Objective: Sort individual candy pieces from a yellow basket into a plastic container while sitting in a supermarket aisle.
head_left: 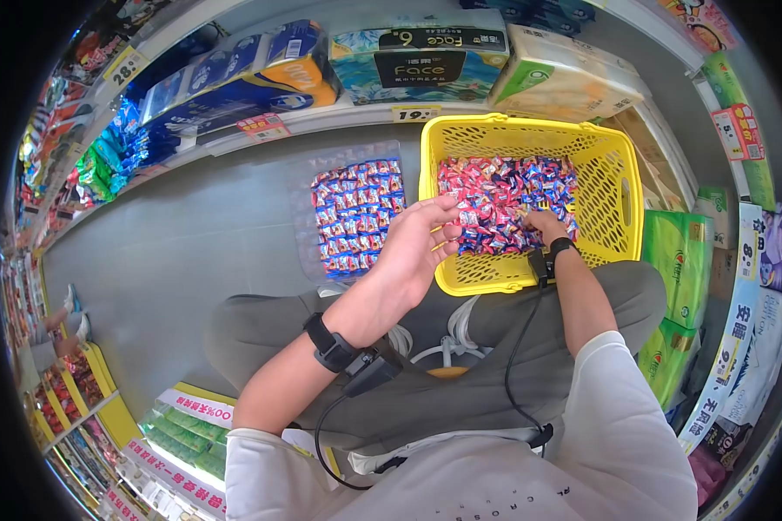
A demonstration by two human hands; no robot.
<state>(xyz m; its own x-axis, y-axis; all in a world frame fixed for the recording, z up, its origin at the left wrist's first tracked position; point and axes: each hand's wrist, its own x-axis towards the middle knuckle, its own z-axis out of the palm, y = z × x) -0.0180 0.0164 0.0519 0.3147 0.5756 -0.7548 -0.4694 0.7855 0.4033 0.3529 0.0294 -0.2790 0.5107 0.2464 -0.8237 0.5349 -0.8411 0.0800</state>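
A yellow plastic basket (pixel 617 156) stands in front of my lap, holding a loose heap of small wrapped candies (pixel 495 187) in pink, red and blue. My right hand (pixel 547 227) reaches into it, fingers bunched and pointing down among the candies; what is between the fingertips is hidden. Over the basket's left side is my left hand (pixel 424 239), its fingers apart and loosely bent, with nothing visible in them. Left of the basket, a clear plastic tray (pixel 304 221) on the floor holds wrapped candies (pixel 356 217) laid in neat rows.
Shelves with tissue packs (pixel 417 65) run along the back, above a price rail (pixel 321 115). Green tissue packs (pixel 678 260) stand close on the right. Behind my left arm is a display of green packs (pixel 182 438). Another person's legs (pixel 56 330) show far left.
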